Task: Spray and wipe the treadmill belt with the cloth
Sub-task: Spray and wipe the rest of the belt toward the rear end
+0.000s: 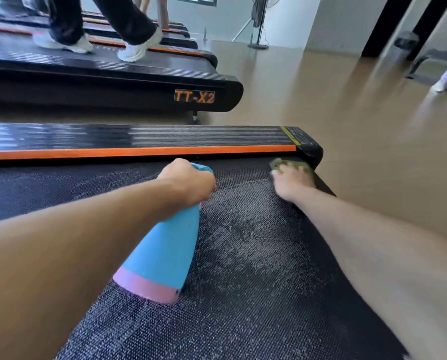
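Belt [256, 255] of dark woven texture fills the near half of the view, with a paler, damp-looking patch across its middle. The left hand [188, 181] has its grip curled tight round the neck of a blue spray bottle [165, 253] (pink band at its base), which tilts with the base toward the viewer, over the belt. To the right and farther off, the right hand [292, 180] lies with fingers spread flat on a green cloth [289, 164], pressing it onto the belt's far right corner, just beside the orange-edged side rail [139, 152]. Beyond the rail stands another treadmill [113, 81] marked TT-X2, where a person's white shoes [136, 50] tread. A tan floor [347, 100] spreads to the right.
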A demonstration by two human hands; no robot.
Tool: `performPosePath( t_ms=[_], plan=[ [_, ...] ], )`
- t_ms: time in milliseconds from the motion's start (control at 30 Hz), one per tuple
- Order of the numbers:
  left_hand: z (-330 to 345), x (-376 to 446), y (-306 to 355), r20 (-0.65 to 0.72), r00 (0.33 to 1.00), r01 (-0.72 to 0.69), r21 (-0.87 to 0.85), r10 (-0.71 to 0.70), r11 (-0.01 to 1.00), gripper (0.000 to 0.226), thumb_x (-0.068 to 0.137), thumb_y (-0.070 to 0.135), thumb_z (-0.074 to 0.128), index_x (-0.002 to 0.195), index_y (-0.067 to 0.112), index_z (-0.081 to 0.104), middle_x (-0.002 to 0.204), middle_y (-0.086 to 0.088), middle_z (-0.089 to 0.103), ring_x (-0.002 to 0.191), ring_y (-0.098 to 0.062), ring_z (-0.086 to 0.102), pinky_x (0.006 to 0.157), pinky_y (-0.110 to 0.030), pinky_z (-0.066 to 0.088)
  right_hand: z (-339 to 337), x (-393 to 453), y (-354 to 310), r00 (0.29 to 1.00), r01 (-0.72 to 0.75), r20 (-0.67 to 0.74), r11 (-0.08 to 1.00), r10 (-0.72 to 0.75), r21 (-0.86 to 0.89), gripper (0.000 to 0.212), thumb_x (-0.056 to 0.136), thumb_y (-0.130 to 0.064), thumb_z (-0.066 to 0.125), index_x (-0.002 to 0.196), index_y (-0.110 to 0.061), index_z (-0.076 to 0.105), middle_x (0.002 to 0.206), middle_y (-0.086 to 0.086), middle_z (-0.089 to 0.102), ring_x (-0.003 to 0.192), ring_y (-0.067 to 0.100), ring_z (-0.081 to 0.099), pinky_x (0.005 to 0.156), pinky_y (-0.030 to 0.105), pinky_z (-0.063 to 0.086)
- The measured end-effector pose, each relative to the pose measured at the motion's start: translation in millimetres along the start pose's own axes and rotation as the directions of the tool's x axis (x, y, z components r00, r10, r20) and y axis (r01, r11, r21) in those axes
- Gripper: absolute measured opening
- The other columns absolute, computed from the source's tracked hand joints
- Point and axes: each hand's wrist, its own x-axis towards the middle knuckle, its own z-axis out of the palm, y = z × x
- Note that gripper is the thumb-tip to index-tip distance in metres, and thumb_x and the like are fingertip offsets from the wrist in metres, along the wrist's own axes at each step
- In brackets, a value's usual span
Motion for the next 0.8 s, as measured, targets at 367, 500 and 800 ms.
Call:
performPosePath(
  t_ms=[367,500,800],
  plan=[
    [8,5,2,0.013,1.0,-0.016,0.025,0.016,1.0,0.016,0.089,0.019,0.069,0.082,0.011,0.081,0.078,-0.001,0.081,0.093,-0.024,0.076,0.083,-0.033,0.056,-9,0,-40,0.922,0.334,0.089,0.89,-0.377,0.31,0.05,0.104,-0.042,0.032,0.151,-0.025,0.031,0.161,-0.003,0.021,0.149,0.02,0.015,0.12,0.037,0.013],
    [6,7,-1,0.022,0.999,-0.046,0.005,0.046,0.999,0.016,0.089,0.019,0.069,0.085,0.009,0.081,0.076,0.0,0.08,0.077,-0.019,0.069,0.075,-0.03,0.052,-1,32,44,0.999,-0.039,0.02,0.99,0.037,0.132,0.049,0.103,-0.038,0.023,0.141,-0.015,0.045,0.153,0.015,0.035,0.138,0.036,0.034,0.113,0.044,0.029],
    [5,3,0,-0.042,0.998,-0.045,0.027,0.046,0.999,0.016,0.088,0.025,0.072,0.086,0.011,0.08,0.052,0.009,0.068,0.063,-0.015,0.059,0.056,-0.024,0.038,-5,-39,-111,0.815,0.519,0.141,0.817,-0.561,0.249,0.052,0.097,-0.026,0.043,0.148,-0.016,0.036,0.157,0.01,0.029,0.14,0.031,0.032,0.112,0.039,0.028]
  ],
)
